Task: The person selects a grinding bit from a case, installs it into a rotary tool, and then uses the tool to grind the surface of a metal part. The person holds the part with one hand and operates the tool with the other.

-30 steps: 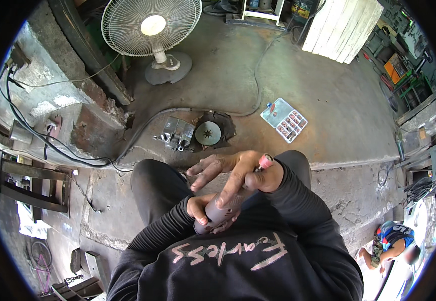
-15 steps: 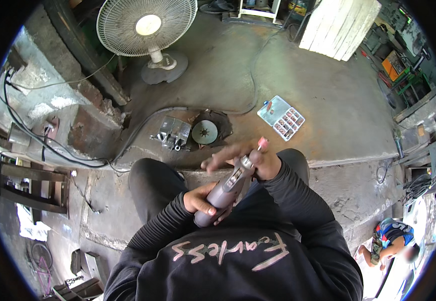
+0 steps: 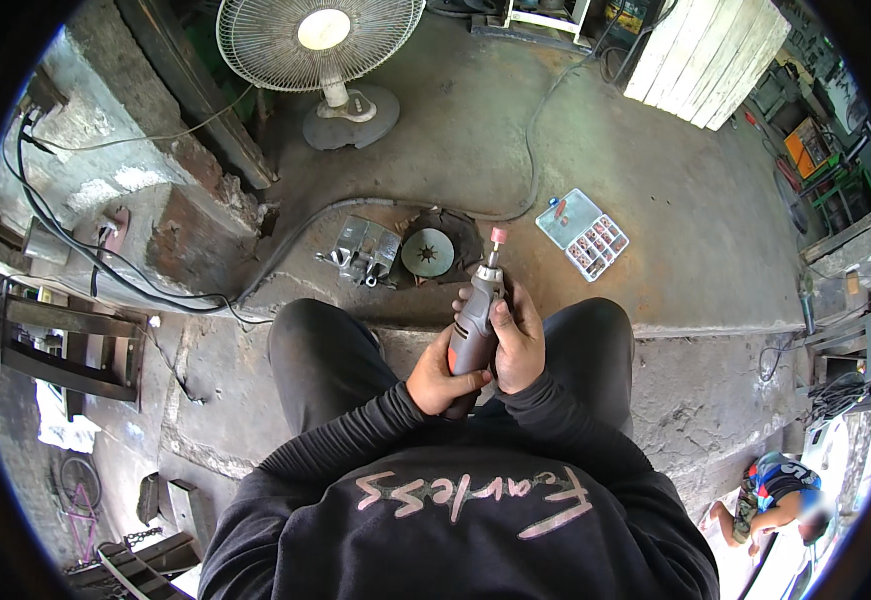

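Note:
A grey-and-orange rotary tool (image 3: 473, 330) points up and away from me between my knees, with a pink cylindrical bit (image 3: 498, 235) on a steel shank at its tip. My left hand (image 3: 437, 375) is wrapped round the lower body of the tool. My right hand (image 3: 518, 345) grips its upper body, thumb on top. Beyond them on the raised floor sit a shiny metal fixture (image 3: 363, 252), a pale round dish with a star-shaped centre (image 3: 429, 253), and an open plastic case (image 3: 581, 235) of small bits.
A standing fan (image 3: 351, 112) is at the upper left, with cables (image 3: 345, 203) crossing the floor. A white plank board (image 3: 700, 65) leans at the upper right. A concrete step edge (image 3: 715, 330) runs before my knees. Another person (image 3: 775, 495) bends down at the lower right.
The tool has swung upright and forward, its bit now higher and more central. My right hand has gone from spread fingers over the tool to gripping it; my left hand has shifted up with it.

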Motion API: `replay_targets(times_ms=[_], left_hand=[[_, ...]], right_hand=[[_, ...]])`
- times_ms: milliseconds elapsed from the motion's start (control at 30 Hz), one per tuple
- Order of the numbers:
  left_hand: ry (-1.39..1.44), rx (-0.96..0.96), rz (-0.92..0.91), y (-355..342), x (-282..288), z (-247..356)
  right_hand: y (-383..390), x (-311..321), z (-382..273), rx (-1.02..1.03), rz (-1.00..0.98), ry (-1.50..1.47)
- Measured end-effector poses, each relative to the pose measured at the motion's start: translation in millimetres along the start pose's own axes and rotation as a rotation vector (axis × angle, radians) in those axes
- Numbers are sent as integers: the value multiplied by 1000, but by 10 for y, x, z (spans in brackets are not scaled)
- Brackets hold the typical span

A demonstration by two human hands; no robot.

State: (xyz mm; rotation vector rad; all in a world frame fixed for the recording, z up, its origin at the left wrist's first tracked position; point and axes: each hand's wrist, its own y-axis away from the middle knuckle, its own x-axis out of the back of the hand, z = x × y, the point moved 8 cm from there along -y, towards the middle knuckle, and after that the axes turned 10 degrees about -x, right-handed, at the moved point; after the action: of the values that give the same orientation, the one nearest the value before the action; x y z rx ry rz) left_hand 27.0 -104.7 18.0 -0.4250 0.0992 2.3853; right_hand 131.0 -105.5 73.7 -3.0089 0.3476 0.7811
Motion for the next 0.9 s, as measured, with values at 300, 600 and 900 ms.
replay_targets(times_ms=[300,600,900], left_hand=[[-382,-145,13,30,77,-52],[-284,31,343,-5,350,-75],[-849,-86,266,-227,1268,344]], right_hand=[[-92,162,250,-143,42,-181],[39,193,1016,-618,-241,-253],[-311,494,1152,-828,-39,-251]])
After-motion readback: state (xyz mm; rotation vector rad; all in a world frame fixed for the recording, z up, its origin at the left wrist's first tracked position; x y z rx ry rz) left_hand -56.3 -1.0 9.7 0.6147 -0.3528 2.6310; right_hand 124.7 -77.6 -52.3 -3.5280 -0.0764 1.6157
